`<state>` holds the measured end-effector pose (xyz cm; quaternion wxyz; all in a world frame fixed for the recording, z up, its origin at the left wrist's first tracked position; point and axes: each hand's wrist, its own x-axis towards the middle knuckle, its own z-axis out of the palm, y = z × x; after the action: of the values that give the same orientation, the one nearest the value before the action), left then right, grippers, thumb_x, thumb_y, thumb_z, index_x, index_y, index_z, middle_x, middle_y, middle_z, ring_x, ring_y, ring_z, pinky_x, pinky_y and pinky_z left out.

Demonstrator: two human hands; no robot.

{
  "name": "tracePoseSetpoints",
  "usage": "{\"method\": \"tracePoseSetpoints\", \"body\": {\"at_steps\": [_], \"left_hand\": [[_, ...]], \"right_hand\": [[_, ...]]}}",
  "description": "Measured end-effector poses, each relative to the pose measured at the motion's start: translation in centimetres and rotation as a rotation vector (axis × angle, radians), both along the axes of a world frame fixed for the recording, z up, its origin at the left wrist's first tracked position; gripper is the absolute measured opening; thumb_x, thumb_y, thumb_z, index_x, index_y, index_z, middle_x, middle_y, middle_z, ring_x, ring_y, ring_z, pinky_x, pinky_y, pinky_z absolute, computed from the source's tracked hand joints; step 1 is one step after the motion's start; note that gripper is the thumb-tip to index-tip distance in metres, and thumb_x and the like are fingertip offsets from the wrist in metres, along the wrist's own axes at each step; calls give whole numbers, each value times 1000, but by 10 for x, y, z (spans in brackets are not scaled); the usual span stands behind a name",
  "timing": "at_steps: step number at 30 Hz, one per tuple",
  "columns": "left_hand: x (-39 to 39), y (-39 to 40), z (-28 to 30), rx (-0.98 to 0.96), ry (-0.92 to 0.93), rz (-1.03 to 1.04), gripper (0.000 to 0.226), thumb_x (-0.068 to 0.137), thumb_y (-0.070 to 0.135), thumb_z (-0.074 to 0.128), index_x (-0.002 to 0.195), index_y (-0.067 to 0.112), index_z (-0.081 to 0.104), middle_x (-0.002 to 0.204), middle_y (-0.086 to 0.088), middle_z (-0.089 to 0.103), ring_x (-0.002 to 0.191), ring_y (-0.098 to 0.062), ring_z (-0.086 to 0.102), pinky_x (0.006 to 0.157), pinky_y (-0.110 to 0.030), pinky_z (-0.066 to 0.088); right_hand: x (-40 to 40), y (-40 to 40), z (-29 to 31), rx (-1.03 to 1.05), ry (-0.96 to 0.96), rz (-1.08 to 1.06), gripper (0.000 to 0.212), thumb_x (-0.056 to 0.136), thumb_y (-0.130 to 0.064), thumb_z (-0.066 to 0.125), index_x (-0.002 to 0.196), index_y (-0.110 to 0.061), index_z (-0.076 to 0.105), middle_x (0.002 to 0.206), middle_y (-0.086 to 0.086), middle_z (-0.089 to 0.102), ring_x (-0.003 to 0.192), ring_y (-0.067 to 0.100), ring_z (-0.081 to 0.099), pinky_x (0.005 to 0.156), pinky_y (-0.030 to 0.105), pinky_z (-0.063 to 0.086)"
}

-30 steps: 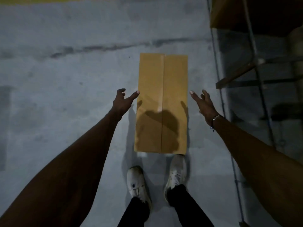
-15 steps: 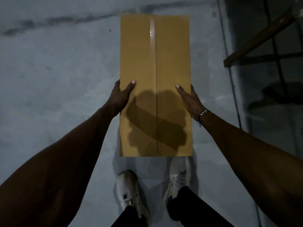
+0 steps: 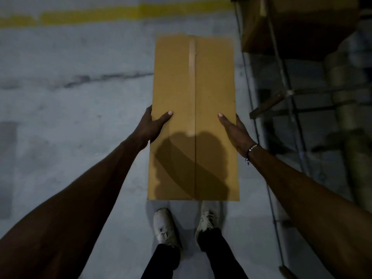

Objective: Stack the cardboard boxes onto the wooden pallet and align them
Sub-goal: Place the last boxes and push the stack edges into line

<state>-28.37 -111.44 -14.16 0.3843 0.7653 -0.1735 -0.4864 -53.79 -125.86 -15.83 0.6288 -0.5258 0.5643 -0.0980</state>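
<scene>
A long, narrow cardboard box (image 3: 193,81), taped along its middle seam, is held lengthwise in front of me above the grey floor. My left hand (image 3: 151,125) clamps its left edge with the thumb lying on top. On the opposite edge my right hand (image 3: 233,129) grips the same way, a bead bracelet on its wrist. The shadow of my head falls on the box's near half. No wooden pallet is in sight.
My white shoes (image 3: 165,228) stand just below the box's near end. A metal rack (image 3: 285,93) with a cardboard box (image 3: 298,21) on it runs along the right side. A yellow line (image 3: 100,15) crosses the concrete floor at the far end.
Both hands went from open beside the box on the floor to gripping its long edges. The box has come up off the floor and sits closer to the camera.
</scene>
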Motion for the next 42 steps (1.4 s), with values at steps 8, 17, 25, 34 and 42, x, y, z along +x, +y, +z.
{"method": "tracePoseSetpoints", "body": {"at_steps": [8,17,25,34,42], "left_hand": [[18,38,248,-134,-11,83,86,83,63,78,153,26,45,135,6,66,112,-9,69,94,-36,60],[26,141,470,-282,-42,251,96,78,55,87,157,33,36,134,10,62,111,-7,69,79,-26,60],[11,270,542,-365,-123,463,100,73,60,90,156,43,36,143,9,61,116,-14,70,90,-43,64],[-64,386,565,-358,-247,859,95,80,56,85,158,43,31,144,9,58,116,-13,68,93,-42,61],[-166,497,566,-321,-263,1341,98,76,58,86,153,44,27,144,2,51,118,-19,63,92,-42,59]], "right_hand": [[21,-6,246,-54,-101,118,76,69,-80,80,136,-55,54,133,-14,69,122,15,67,109,49,53],[53,78,466,-213,-184,230,76,88,-71,69,153,-38,48,140,-14,64,123,6,63,109,38,50],[92,168,534,-215,-314,387,57,96,-60,67,147,-38,55,132,-22,67,118,-2,63,110,35,48],[135,241,555,-129,-396,760,57,95,-58,71,146,-36,57,133,-16,70,122,9,67,111,45,51],[159,354,572,-87,-435,1217,57,92,-57,72,145,-39,59,131,-18,70,118,2,67,101,34,53]]}}
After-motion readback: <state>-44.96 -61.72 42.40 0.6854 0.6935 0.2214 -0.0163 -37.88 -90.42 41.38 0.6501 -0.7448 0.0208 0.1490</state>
